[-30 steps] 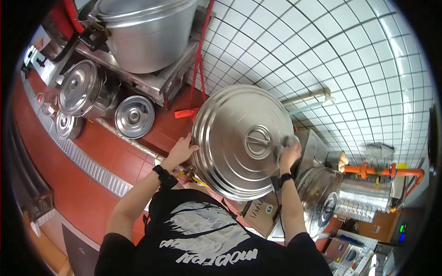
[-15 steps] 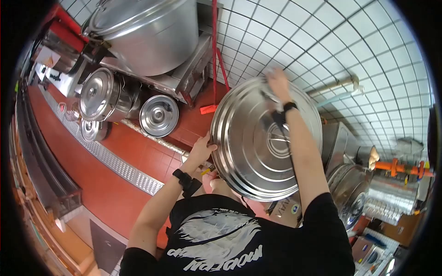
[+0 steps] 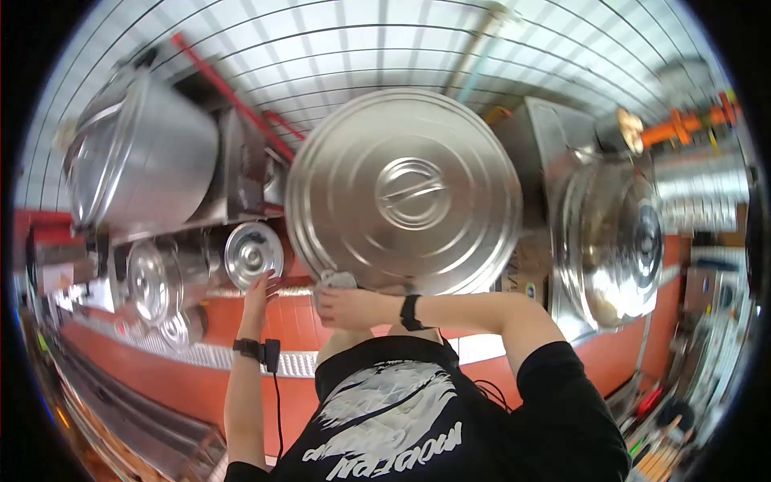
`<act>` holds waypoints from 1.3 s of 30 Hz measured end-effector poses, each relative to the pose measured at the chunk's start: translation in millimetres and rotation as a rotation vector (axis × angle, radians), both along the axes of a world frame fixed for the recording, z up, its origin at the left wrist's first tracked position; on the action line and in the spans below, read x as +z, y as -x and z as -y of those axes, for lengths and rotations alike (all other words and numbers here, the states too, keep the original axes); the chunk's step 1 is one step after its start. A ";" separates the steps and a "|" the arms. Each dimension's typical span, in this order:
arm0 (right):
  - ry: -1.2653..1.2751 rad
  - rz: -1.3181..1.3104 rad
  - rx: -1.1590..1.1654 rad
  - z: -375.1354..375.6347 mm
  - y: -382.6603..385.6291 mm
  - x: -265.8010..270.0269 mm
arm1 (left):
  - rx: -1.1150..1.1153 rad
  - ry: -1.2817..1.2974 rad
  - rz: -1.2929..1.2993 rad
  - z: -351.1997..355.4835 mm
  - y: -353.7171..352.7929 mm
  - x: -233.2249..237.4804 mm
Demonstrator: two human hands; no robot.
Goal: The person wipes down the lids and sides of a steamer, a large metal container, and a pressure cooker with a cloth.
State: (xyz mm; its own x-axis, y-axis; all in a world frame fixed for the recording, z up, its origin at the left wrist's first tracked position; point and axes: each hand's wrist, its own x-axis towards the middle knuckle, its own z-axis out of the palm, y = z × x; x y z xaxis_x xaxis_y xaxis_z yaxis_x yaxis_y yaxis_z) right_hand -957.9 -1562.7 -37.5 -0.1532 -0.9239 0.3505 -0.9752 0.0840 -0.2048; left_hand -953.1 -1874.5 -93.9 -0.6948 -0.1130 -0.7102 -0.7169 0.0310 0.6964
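A very large round steel lid [image 3: 345, 201] with a round recessed handle stands in front of me, against the tiled wall. My right hand [image 3: 345, 307] is at its lower left rim, fingers closed round a greyish cloth [image 3: 338, 279]. My left hand [image 3: 259, 291] is off the big lid, with fingers apart, in front of a smaller round steel lid [image 3: 255, 255] at the left. It seems to hold nothing.
A huge steel pot [image 3: 165, 153] rests on a metal stand at the left, with lidded pots [image 3: 148, 281] below. Red poles [image 3: 233, 96] lean by the wall. More large steel lids [image 3: 586, 241] and an orange pipe [image 3: 683, 128] are at the right.
My left hand has let go of the big lid's rim and moved left. My right hand has come down from the lid's top to its lower left rim. The view has turned.
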 end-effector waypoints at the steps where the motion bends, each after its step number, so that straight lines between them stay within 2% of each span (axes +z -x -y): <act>1: -0.018 0.008 0.018 -26.2 -10.3 12.7 | -0.051 0.003 0.002 -11.0 11.3 -0.4; 4: 0.122 0.107 -0.109 -92.7 -44.6 16.7 | -0.134 0.072 -0.030 -39.7 42.4 -6.6; 6: 0.165 0.092 -0.218 -135.9 -69.2 7.6 | -0.232 0.237 -0.101 -43.5 55.0 -22.1; 8: 0.097 0.020 -0.351 -177.8 -92.7 -1.2 | -0.311 0.309 -0.131 -52.8 59.6 -13.4; 10: 0.079 0.111 -0.595 -207.0 -117.5 -16.7 | -0.385 0.253 -0.024 -70.2 54.8 13.6; 12: 0.135 0.245 -0.959 -228.1 -125.3 -20.2 | -0.382 0.247 -0.020 -81.7 49.1 26.8; 14: 0.362 0.258 -1.384 -234.5 -115.3 -24.3 | -0.312 0.190 -0.003 -85.0 46.8 33.6; 16: 0.591 0.365 -1.624 -239.7 -87.7 -32.1 | -0.317 0.168 -0.028 -78.0 48.6 23.0; 18: 0.567 0.259 -1.750 -255.3 -38.9 -15.8 | -0.295 0.184 -0.022 -77.9 48.1 20.2; 20: 0.627 0.122 -1.834 -287.0 22.2 -23.7 | -0.279 0.202 -0.030 -76.8 48.1 15.9; 22: 0.628 0.215 -1.957 -316.1 91.5 -20.3 | -0.169 0.156 -0.082 -84.5 44.5 14.9; 24: 0.433 0.424 -2.083 -339.9 164.2 -22.8 | -0.092 0.129 -0.104 -86.8 39.8 6.5; 26: 0.290 0.535 -1.958 -356.5 232.1 -37.9 | -0.070 0.083 -0.133 -85.0 37.4 -5.9; 28: 0.228 0.487 -1.874 -330.4 282.9 -30.0 | -0.114 0.187 -0.170 -97.3 37.1 14.5; 32: 0.098 0.238 -1.759 -207.8 319.2 16.8 | -0.040 0.105 -0.228 -100.7 31.0 3.2; 33: 0.161 0.160 -1.603 -195.0 339.5 -7.2 | -0.041 0.120 -0.207 -106.0 33.4 18.1; 35: 0.049 0.192 -1.493 -136.8 339.8 10.0 | -0.046 0.137 -0.185 -107.7 34.6 25.3; 38: 0.165 0.135 -1.182 -65.6 320.9 -3.0 | -0.063 0.109 -0.142 -102.3 34.3 28.4; 39: 0.199 0.149 -1.023 -46.0 311.9 -10.8 | -0.001 -0.036 -0.122 -102.6 32.2 36.5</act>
State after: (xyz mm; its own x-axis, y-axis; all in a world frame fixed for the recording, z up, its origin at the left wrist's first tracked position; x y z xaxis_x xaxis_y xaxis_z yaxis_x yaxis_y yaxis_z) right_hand -1269.9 -1516.8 -48.3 -0.8819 -0.2576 0.3949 -0.4220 0.8049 -0.4173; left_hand -985.4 -1772.0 -57.4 -0.7764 -0.0886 -0.6240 -0.6268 0.0052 0.7792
